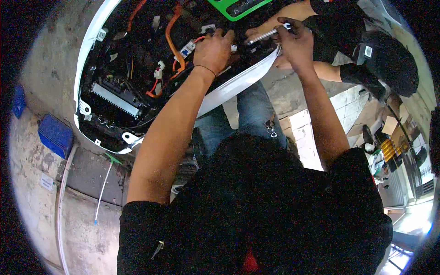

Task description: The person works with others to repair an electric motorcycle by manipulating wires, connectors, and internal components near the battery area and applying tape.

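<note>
My right hand (295, 43) is closed around a slim silver wrench (265, 36) above the bay's near right edge. The wrench points left over dark parts. My left hand (213, 51) reaches into the open vehicle bay (151, 41), fingers bent down and their tips hidden among dark parts. Whatever they grip cannot be made out. Beside this hand lie a white and blue connector (187, 48) and a thick orange cable (170, 34). The white body edge (240, 85) runs below both hands.
Another person's arm (327, 72) comes in from the right, close to my right hand; that person wears a dark cap (389, 62). A green-framed panel (236, 11) sits at the top. A blue bin (56, 135) and a green squeegee-like tool (112, 159) stand at left.
</note>
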`<state>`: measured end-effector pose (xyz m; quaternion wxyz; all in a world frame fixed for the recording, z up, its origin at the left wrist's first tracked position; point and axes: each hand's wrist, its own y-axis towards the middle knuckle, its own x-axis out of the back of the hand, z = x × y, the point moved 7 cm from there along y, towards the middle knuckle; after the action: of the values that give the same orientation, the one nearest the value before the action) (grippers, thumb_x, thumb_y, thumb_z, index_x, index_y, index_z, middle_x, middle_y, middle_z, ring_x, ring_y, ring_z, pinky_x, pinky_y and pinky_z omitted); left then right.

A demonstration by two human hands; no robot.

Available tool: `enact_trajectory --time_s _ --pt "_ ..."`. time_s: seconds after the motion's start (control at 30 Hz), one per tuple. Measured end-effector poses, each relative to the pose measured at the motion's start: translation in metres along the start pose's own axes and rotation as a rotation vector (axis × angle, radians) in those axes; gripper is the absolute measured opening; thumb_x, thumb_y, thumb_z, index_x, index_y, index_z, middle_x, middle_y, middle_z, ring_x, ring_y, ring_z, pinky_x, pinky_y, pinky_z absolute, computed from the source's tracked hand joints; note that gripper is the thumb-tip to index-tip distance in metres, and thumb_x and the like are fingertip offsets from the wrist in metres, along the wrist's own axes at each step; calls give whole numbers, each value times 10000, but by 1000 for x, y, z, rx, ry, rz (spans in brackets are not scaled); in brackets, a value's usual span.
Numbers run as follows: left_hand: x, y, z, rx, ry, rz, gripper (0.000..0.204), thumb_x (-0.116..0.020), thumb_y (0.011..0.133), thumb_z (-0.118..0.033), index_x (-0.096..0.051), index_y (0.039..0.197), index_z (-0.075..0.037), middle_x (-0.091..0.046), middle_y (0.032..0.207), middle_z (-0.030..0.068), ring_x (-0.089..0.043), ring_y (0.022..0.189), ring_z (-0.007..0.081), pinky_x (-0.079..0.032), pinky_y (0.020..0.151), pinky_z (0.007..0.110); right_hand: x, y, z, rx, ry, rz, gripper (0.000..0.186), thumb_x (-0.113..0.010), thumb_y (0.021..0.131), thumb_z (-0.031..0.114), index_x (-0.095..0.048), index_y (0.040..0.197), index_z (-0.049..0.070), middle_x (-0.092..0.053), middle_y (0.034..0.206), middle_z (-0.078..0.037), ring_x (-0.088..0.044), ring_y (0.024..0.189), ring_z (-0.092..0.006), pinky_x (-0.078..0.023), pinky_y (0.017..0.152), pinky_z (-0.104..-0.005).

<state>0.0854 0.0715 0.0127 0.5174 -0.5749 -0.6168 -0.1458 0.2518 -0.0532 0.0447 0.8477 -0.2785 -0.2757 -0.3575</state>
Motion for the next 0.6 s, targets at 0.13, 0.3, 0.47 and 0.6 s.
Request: enact_trajectory --time_s 0.13,0.3,0.47,0.6 --pt "-10 7 4 9 94 4 384 -694 789 -276 -544 1047 -35 -622 1036 176 -669 852 359 -561 712 457 12 0 -22 -112 125 -109 320 -640 819 242 -647 1015 -10 -682 922 -208 -666 857 -365 -522 785 -421" --pt "-18 7 16 -153 -170 -9 544 -740 760 -446 -578 1029 -2 -658 936 216 -650 875 409 -543 722 472 11 -17 -29 -200 216 -175 271 -634 822 220 -674 1035 57 -680 912 -182 -658 840 -336 -508 789 -408" --pt "-4 16 0 -52 -227 31 503 -770 730 -449 -650 952 -14 -669 959 215 -645 871 412 -534 742 471 22 -28 -47 -354 506 -189 259 -614 904 124 -613 1136 6 -629 846 -88 -640 685 -149 -500 536 -261" --pt "-16 16 7 60 -26 204 504 -750 749 -462 -642 971 -23 -668 966 223 -650 864 409 -539 722 477 23 -30 -49 -361 465 -205 242 -624 876 168 -640 1090 57 -650 862 -109 -641 724 -201 -500 626 -309"
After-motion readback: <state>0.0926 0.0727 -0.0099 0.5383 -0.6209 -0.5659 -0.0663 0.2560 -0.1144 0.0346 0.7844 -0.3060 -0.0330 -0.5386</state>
